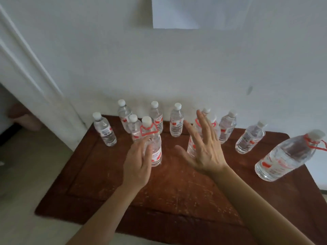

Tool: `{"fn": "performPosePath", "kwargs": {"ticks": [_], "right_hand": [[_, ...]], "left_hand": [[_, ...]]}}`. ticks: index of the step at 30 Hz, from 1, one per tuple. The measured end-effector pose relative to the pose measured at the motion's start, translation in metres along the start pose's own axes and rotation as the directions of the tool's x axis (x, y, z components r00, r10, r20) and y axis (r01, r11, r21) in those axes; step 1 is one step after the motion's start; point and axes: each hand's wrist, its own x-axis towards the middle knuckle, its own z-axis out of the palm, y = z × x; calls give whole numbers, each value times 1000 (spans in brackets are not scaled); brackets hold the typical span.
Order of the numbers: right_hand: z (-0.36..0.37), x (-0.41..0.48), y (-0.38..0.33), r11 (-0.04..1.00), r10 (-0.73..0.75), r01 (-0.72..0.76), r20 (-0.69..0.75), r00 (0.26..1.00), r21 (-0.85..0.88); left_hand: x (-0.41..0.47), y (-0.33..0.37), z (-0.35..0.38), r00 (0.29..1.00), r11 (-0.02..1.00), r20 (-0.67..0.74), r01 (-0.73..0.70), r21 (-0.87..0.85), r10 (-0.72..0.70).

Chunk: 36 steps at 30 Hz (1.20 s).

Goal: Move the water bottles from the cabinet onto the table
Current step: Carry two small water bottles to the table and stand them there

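Several clear water bottles with white caps stand on a dark brown wooden table (168,191). A larger bottle with a red carry loop (154,138) stands at the middle left; my left hand (138,165) is against its left side, fingers apart and not wrapped around it. My right hand (203,147) is spread open in front of a second large bottle (206,111), hiding most of it. A third large bottle (286,156) stands at the table's right edge. Small bottles line the back, among them one at the far left (104,129) and one at the right (250,138).
The table stands against a white wall (177,68). A white panelled door or cabinet panel (35,76) slants down at the left, close to the table's left corner. Pale floor (26,174) lies to the left. A white sheet (194,13) hangs on the wall above.
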Motion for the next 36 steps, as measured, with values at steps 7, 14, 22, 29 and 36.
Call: {"fn": "performPosePath", "kwargs": {"ticks": [7,14,22,29,36], "right_hand": [[48,16,-84,948,-240,226,35,970,226],[92,9,-210,754,-495,361,114,861,549],[74,-82,-442,384,-780,458,17,625,802],[25,-180,-643,49,-904,512,-179,388,858],[-18,-256,-797,-150,-936,463,-276,219,874]], "left_hand": [[-71,-31,-82,935,926,-255,306,219,-249],[-218,-9,-178,563,622,-696,754,212,-445],[-433,38,-255,141,348,-923,937,8,-359],[-603,65,-319,-154,194,-961,960,-200,-228],[-717,83,-387,-345,68,-934,934,-352,-94]]}}
